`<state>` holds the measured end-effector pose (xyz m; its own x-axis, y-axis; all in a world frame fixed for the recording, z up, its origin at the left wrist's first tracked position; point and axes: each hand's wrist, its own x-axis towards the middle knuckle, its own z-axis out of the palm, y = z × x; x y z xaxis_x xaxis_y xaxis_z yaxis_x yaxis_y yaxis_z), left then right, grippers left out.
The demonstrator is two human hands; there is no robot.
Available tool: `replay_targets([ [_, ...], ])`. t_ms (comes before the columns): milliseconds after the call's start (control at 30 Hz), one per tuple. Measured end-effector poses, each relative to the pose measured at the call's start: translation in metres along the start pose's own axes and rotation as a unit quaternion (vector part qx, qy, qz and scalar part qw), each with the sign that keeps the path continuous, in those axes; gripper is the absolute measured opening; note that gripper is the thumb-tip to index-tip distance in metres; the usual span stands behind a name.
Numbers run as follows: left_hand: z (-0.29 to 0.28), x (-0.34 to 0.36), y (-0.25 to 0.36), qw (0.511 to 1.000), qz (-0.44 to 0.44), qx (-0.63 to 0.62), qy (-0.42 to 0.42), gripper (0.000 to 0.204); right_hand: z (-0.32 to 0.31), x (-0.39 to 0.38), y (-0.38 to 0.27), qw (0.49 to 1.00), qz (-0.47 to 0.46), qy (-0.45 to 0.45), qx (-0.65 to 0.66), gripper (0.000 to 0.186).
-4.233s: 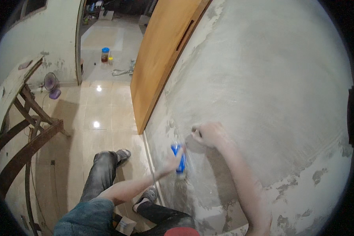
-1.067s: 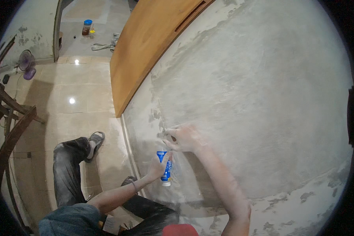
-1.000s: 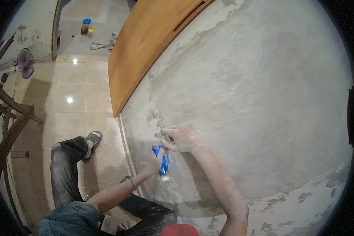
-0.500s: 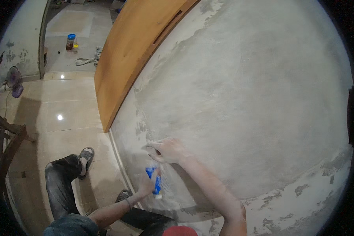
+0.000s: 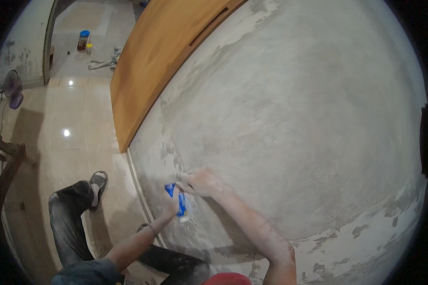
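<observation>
Wrapped around a blue tube with a white end [image 5: 181, 206] is my left hand [image 5: 170, 201], with a dark band at its wrist. The tube shows on both sides of the fingers, and its white end points down. Just right of it, my right hand [image 5: 202, 182] is at the grey plastered wall [image 5: 290, 128], fingers curled together. A greyish bit shows at its fingertips, too small to make out. The two hands are very close, at the lower left part of the wall. Both hands look dusty.
A wooden door panel [image 5: 147, 71] stands against the wall at upper left. Beige floor tiles [image 5: 69, 164] lie on the left, with a purple fan [image 5: 13, 88] and a dark wooden frame [image 5: 9, 173]. A blue-lidded jar [image 5: 82, 41] and a cloth [image 5: 103, 63] lie beyond the doorway.
My left hand has moved up with the blue tube, closer to my right hand. My right hand stays at about the same spot on the wall.
</observation>
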<state>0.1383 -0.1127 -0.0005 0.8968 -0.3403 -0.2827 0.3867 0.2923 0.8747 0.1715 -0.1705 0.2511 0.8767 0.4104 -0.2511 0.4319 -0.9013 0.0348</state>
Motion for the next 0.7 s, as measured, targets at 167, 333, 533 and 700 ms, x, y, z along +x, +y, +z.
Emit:
replay_targets([
  [167, 0.009, -0.029, 0.015, 0.994, 0.066, 0.008, 0.084, 0.057, -0.003, -0.002, 0.0, 1.0, -0.004, 0.008, 0.004, 0.031],
  [333, 0.002, -0.041, 0.009, 0.995, 0.059, 0.063, 0.044, 0.066, -0.004, -0.005, -0.001, 1.0, 0.001, -0.016, -0.027, 0.031],
  [533, -0.015, 0.042, -0.006, 0.986, -0.056, 0.112, 0.112, 0.061, -0.002, 0.005, -0.003, 1.0, -0.003, 0.003, -0.007, 0.029],
  [700, 0.0, -0.059, 0.017, 0.984, 0.099, 0.143, 0.027, 0.063, 0.002, -0.005, 0.0, 1.0, -0.007, 0.012, -0.02, 0.027],
])
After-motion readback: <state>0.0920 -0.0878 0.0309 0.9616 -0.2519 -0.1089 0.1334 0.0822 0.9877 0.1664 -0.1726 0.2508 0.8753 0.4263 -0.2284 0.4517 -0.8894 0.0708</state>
